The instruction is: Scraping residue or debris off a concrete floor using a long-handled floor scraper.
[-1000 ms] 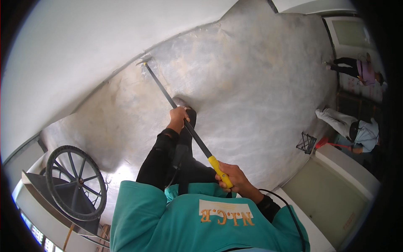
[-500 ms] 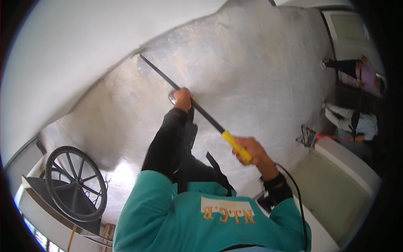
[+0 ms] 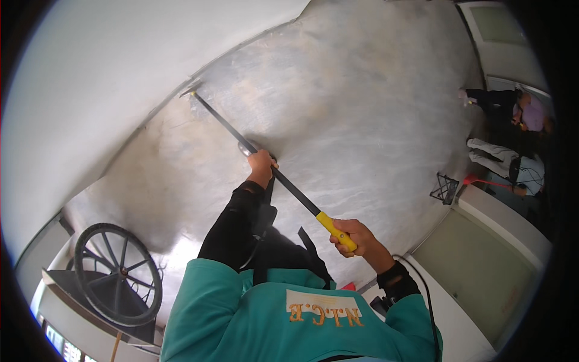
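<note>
A long black pole (image 3: 226, 122) with a yellow grip (image 3: 335, 231) slants across the view from lower right to upper left. Its far end carries a thin dark crosswise blade (image 3: 188, 89), like a floor scraper, resting on the floor beside the wall's foot. Midway along the pole, my left hand (image 3: 261, 166) is closed round the black shaft. My right hand (image 3: 356, 236) wraps the yellow grip at the near end. A dark, shiny rounded shape, probably a shoe toe (image 3: 244, 146), shows just past my left hand, partly hidden.
A white wall (image 3: 139, 60) borders the grey floor (image 3: 362, 108) on the left. A wheeled cart (image 3: 122, 271) stands at lower left. At the right are two people (image 3: 531, 111), a red-handled tool (image 3: 473, 180), a black wire stand (image 3: 445, 188) and a pale green panel (image 3: 476, 265).
Both hands and the pole have shifted slightly toward me. The blade end has come a little nearer along the wall. My grip stays the same.
</note>
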`<state>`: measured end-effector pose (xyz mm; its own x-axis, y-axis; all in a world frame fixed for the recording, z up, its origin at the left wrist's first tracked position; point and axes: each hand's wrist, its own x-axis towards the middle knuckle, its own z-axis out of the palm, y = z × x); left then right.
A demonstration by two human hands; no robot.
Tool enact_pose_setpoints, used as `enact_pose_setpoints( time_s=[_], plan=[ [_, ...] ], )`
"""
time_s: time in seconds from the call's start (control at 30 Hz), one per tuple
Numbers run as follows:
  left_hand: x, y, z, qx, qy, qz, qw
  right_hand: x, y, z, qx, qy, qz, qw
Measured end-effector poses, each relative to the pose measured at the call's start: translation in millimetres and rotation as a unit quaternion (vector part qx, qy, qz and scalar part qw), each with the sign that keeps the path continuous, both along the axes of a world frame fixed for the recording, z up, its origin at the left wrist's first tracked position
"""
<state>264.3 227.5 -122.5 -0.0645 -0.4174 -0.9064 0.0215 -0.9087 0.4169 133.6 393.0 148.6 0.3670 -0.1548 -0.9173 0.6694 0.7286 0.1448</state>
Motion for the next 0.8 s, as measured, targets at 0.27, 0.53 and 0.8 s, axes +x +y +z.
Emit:
enact_pose_setpoints(
  time_s=[0.27, 0.53, 0.8],
  plan=[
    [0, -4, 4, 0.03, 0.071, 0.154, 0.985, 11, -27, 19, -0.011, 0.073, 0.035, 0.997],
    [0, -26, 30, 0.081, 0.081, 0.165, 0.98, 1, -39, 14, -0.005, 0.014, 0.033, 0.999],
    [6, -31, 43, 0.14, 0.119, 0.21, 0.96, 9, -36, 23, 0.009, 0.01, 0.034, 0.999]
  ],
)
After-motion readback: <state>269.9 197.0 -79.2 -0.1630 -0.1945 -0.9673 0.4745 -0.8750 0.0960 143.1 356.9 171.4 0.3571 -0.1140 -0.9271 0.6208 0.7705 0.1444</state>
